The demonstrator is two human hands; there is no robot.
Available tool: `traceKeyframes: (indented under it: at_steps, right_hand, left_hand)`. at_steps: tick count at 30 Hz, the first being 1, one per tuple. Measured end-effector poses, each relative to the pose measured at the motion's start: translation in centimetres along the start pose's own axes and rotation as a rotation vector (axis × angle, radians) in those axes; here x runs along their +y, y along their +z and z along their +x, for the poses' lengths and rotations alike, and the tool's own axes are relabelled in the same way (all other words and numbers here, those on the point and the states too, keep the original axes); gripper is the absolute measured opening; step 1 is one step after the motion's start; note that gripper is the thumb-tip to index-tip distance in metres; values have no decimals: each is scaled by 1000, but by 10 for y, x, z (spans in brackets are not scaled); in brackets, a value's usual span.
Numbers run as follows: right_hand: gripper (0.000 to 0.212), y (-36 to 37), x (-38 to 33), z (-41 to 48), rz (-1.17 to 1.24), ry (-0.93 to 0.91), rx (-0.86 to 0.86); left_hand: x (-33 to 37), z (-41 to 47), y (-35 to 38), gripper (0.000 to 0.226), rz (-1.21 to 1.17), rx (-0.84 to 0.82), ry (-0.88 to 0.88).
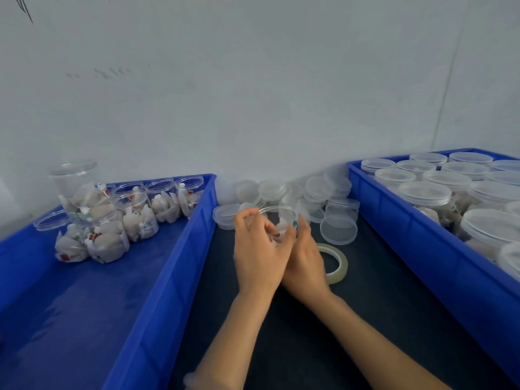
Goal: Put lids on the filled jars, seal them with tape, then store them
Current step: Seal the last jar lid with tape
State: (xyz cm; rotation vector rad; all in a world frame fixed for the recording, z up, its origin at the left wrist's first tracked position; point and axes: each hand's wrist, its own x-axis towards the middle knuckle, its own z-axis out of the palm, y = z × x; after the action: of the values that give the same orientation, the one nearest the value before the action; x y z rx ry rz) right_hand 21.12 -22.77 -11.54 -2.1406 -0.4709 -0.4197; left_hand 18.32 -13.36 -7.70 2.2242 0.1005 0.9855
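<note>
The jar (285, 216) is the thing we look at first: a clear plastic one, held just above the desk (365, 319) in the gap between two blue bins. We see both hands closed around it. The left hand (260, 254) curls its fingers against the near left side, up by the rim. The right hand (305, 260) wraps the right side, with a teal-painted nail lying on the clear wall. The two hands touch each other below the jar. Something pale shows inside it. The view is blurred here, so we cannot tell whether a lid already sits on top.

Just to the right of the right hand, a roll of clear tape (339, 267) lies flat on the dark desk. Beyond the hands, a heap of loose clear lids (273, 190) is piled against the white wall (253, 94).

On our left, the left bin (180, 263) holds open jars (160, 198) stuffed with white packets, grouped at its far end, and a few loose packets (70, 249) lie nearer. On our right, the right bin (422, 249) is packed with lidded jars (425, 192) standing close together.
</note>
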Motion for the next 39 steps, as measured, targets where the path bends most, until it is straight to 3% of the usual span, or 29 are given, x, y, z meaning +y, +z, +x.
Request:
traceKeyframes:
  at_steps: [6,8,10,13,17,23,27,33,36,39]
  right_hand:
    - [67,-26,21,-4,275,-137,-256]
    - [50,-39,45,9,189,-71,-128]
    - [42,-52,74,20,-50,134,49]
    - [40,-68,105,31,-203,362,74]
    - [36,-71,122,36,-248,310,-7]
    - [3,-70,115,34,-327,352,99]
    - [3,-72,104,31,-373,287,198]
    - [12,-80,50,26,169,224,471]
    - [22,-80,13,22,557,158,361]
    - [26,-72,-7,18,731,277,144]
  left_hand:
    - [-24,-16,-4,62,-136,-60,-79]
    - [-29,-20,-3,70,-142,-95,-59]
    - [-31,-23,-3,73,-109,-127,-27]
    - [-28,-27,-4,74,-84,-152,17]
    - [-27,-32,-5,74,-56,-185,57]
    - [-27,-33,-5,75,-68,-196,59]
    - [-28,-33,-5,74,-107,-189,50]
    - [-23,-32,-7,82,-150,-159,18]
    - [-21,-32,-10,95,-135,-160,40]
    - [-20,-34,-11,104,-105,-150,63]
